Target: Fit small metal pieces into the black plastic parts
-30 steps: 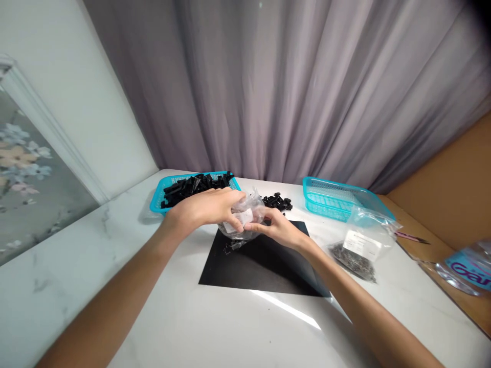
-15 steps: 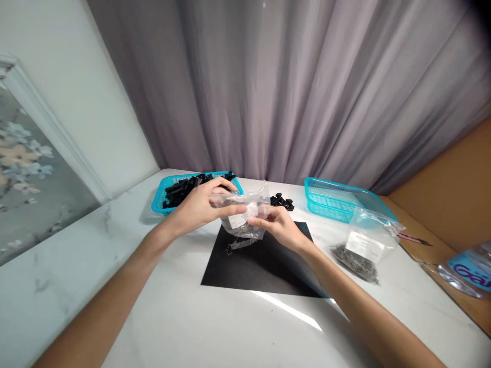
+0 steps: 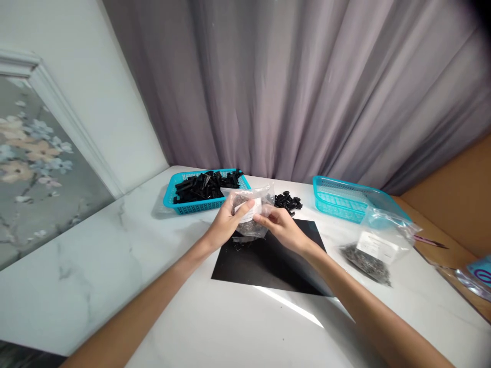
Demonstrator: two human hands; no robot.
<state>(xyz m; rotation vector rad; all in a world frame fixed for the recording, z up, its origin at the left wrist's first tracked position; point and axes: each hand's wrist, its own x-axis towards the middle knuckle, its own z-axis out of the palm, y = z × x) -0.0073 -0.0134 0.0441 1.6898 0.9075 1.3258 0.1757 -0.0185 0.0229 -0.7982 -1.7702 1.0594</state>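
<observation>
Between my two hands is a clear plastic bag (image 3: 249, 228) with a white label and many small dark metallic pieces inside. My left hand (image 3: 226, 220) grips its left side, thumb pressed over the label. On the lower right side, my right hand (image 3: 282, 225) pinches the bag, its thumb near the label's edge. The bag is held above a black sheet (image 3: 264, 271) lying on the white table. Some tiny bits and a strip of clear plastic (image 3: 243, 239) show below the bag on the sheet. The fingers behind the bag are mostly hidden.
A blue basket (image 3: 192, 207) of black plastic parts stands at the back left. Loose black parts (image 3: 287, 201) lie behind my right hand. Another blue basket (image 3: 337, 207) stands back right, with a second labelled bag (image 3: 378, 248) before it. A bottle (image 3: 477, 278) lies at the right edge.
My left hand has shifted its grip from the bag's top to its left side, and the bag is now more upright. The view has turned slightly left.
</observation>
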